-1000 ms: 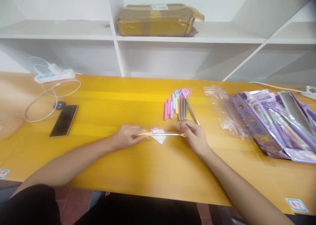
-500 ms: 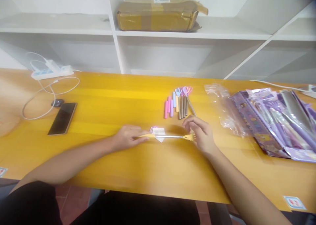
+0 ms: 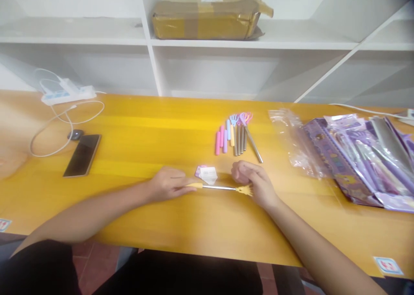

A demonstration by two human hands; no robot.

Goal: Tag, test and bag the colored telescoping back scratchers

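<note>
A back scratcher with a yellow handle, a thin metal rod and a yellow claw head lies level between my hands. My left hand is closed round its yellow handle. At the other end, my right hand has curled fingers and grips the claw head, partly hiding it. Just behind the rod, a white and purple card rests on the table. Farther back are loose metal rods with coloured claw heads and several pink, purple, blue and yellow handle sleeves.
To the right, clear plastic bags lie beside a purple box full of wrapped items. A phone, a dark mouse-like object and a white power strip with cables are on the left. A taped carton sits on the shelf.
Both hands and the back scratcher have come slightly nearer to me, and the rod between my hands looks a little shorter. The card behind it now shows more fully.
</note>
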